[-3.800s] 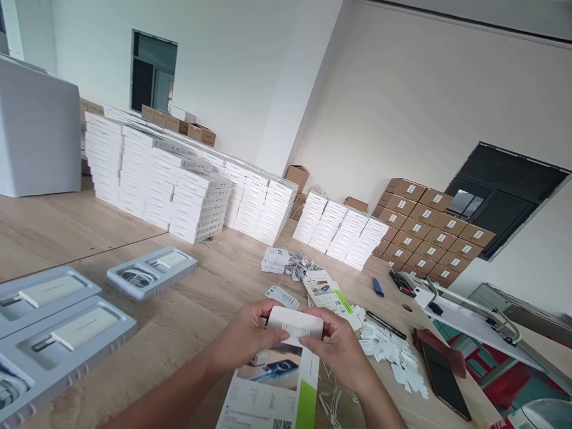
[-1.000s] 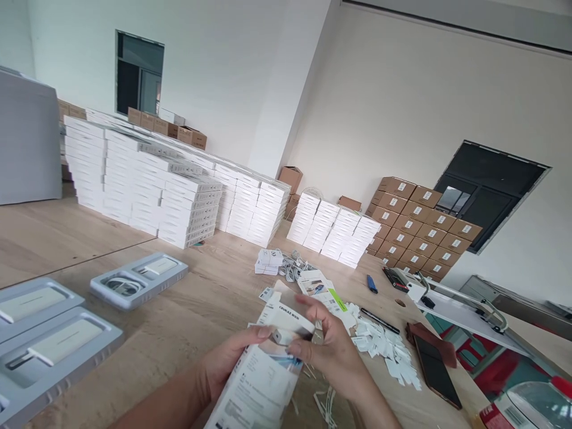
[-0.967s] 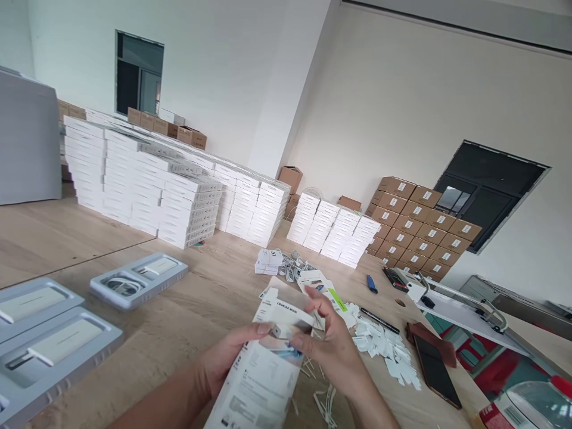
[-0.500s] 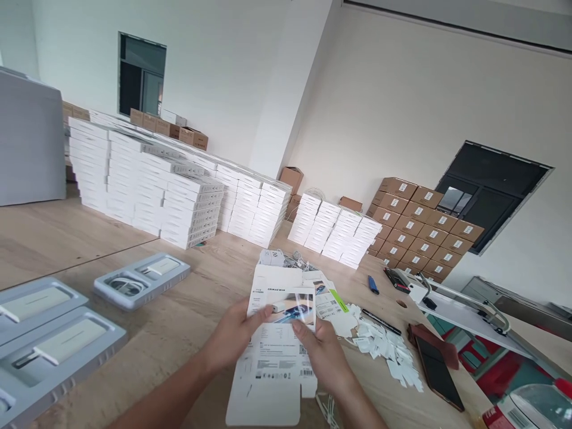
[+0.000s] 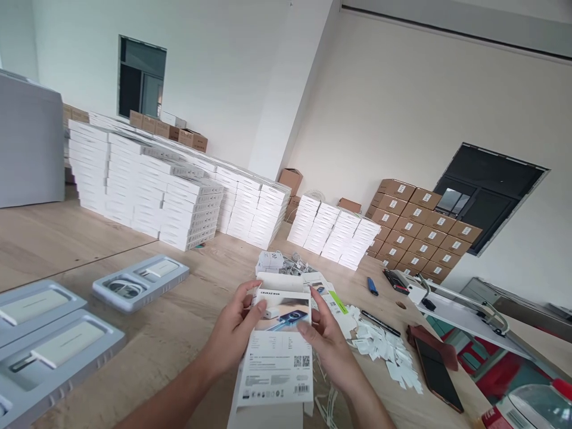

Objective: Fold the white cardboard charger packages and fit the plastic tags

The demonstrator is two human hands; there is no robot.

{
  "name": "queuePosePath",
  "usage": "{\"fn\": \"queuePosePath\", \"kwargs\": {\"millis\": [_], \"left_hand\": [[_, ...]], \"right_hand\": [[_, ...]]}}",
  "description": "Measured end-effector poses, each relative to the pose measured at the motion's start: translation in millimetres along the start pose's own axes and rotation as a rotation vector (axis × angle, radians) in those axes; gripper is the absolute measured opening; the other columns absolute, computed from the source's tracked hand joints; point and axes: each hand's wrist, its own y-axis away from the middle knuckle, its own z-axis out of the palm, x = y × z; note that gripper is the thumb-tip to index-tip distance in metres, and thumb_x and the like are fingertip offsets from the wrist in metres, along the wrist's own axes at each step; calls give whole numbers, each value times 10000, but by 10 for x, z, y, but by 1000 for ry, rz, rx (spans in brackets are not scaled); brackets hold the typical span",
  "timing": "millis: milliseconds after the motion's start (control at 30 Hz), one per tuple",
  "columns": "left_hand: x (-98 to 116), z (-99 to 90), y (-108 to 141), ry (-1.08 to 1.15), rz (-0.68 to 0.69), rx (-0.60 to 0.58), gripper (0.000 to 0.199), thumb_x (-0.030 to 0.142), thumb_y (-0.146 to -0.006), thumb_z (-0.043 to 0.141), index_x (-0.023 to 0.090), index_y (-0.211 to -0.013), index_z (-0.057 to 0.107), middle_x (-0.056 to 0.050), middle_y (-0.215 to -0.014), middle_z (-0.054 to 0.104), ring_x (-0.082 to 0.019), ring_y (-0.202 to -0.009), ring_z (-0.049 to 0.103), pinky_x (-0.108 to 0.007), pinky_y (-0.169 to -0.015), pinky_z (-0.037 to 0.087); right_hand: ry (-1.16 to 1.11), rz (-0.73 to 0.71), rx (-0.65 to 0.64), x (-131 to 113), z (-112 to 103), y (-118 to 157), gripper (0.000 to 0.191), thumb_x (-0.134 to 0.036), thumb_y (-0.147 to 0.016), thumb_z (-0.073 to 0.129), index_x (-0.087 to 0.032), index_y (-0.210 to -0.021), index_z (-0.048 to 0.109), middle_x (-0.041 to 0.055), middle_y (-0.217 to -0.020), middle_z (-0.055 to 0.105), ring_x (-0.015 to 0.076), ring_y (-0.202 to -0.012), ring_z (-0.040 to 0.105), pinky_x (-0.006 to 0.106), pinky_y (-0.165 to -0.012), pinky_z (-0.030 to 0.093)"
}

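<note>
A white printed box [image 5: 277,360], partly folded, with a phone picture near its top, is held between both hands above the wooden table. My left hand [image 5: 236,328] grips its left edge, thumb on the printed face and fingers bent round the side. On the right edge, my right hand [image 5: 328,333] holds it the same way, thumb pressed near the picture. The far flap stands up behind the picture, and the near end runs out of the frame's bottom. More printed card [image 5: 319,286] lies just beyond the box, beside coiled cables [image 5: 297,264].
At left lie grey trays [image 5: 140,282] with chargers and cables. Stacks of white boxes [image 5: 192,208] line the back. To the right are white paper pieces [image 5: 388,351], a black pen [image 5: 381,323], a phone [image 5: 438,375], a blue object [image 5: 372,286] and a bottle [image 5: 531,405].
The flat card has been bent along its folds into a box shape, its sides turned back. Both hands have shifted to its edges, and its near end has moved lower.
</note>
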Motion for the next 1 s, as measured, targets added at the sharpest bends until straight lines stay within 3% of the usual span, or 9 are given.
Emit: {"fn": "queuePosePath", "kwargs": {"millis": [133, 233, 333, 433, 533, 633, 833, 933, 1000], "left_hand": [[-25, -13, -5, 70, 9, -1, 344, 463, -878, 577, 248, -1145, 549, 12, -820, 641, -147, -699, 587, -213, -601, 456], [-5, -14, 7, 186, -31, -66, 289, 443, -871, 597, 238, -1073, 584, 24, -790, 605, -125, -651, 544, -209, -586, 436], [26, -20, 22, 240, -77, -160, 255, 417, -877, 601, 217, -1035, 601, 13, -789, 606, -126, -662, 546, -215, -598, 430], [45, -25, 28, 296, -135, -227, 235, 391, -863, 628, 209, -1010, 608, 7, -802, 614, -130, -683, 559, -222, -621, 434], [54, -18, 39, 351, -173, -295, 228, 364, -857, 644, 214, -1027, 619, 6, -829, 618, -128, -698, 567, -225, -638, 435], [60, -6, 61, 378, -195, -325, 212, 354, -869, 631, 217, -1031, 632, 2, -832, 623, -127, -705, 572, -227, -650, 432], [48, 2, 70, 347, -211, -358, 221, 364, -878, 617, 203, -1027, 645, -6, -823, 623, -137, -710, 563, -238, -654, 427], [37, -3, 59, 298, -203, -367, 210, 363, -877, 617, 198, -1002, 654, 1, -802, 611, -128, -693, 542, -230, -637, 412], [36, 4, 61, 262, -183, -396, 210, 359, -874, 622, 191, -994, 663, -5, -824, 618, -131, -716, 543, -230, -655, 413]], "right_hand": [[-2, -7, -42, -5, 15, 3, 757, -451, -772, 741, -306, -1417, 373, 70, -1113, 658, 240, -886, 660, 376, -785, 525], [84, -41, 24, 29, 16, -25, 396, -535, -834, 636, -248, -1105, 610, 9, -789, 653, 163, -617, 591, 270, -577, 480], [174, -75, 145, 51, -22, -58, 431, -620, -863, 529, -206, -861, 649, -22, -568, 535, 137, -491, 488, 236, -456, 393], [196, -87, 245, 55, -91, -85, 446, -611, -835, 582, -216, -1022, 670, -18, -600, 561, 143, -521, 501, 240, -469, 400], [203, -71, 203, 60, -150, -108, 454, -513, -764, 717, -217, -1107, 684, 16, -736, 649, 182, -678, 585, 284, -614, 477], [269, -119, 170, 75, -187, -121, 324, -434, -745, 750, -203, -972, 748, 51, -841, 683, 212, -804, 603, 329, -738, 480], [484, -352, 177, 84, -240, -120, 76, -278, -762, 708, -214, -739, 743, 7, -752, 559, 143, -678, 525, 274, -636, 411], [437, -306, 111, 71, -262, -124, 101, -291, -764, 722, -194, -734, 724, 4, -752, 559, 140, -691, 516, 267, -644, 395], [313, -190, 75, 75, -269, -129, 224, -360, -764, 738, -170, -664, 677, -11, -678, 538, 124, -645, 481, 254, -613, 367]]}}
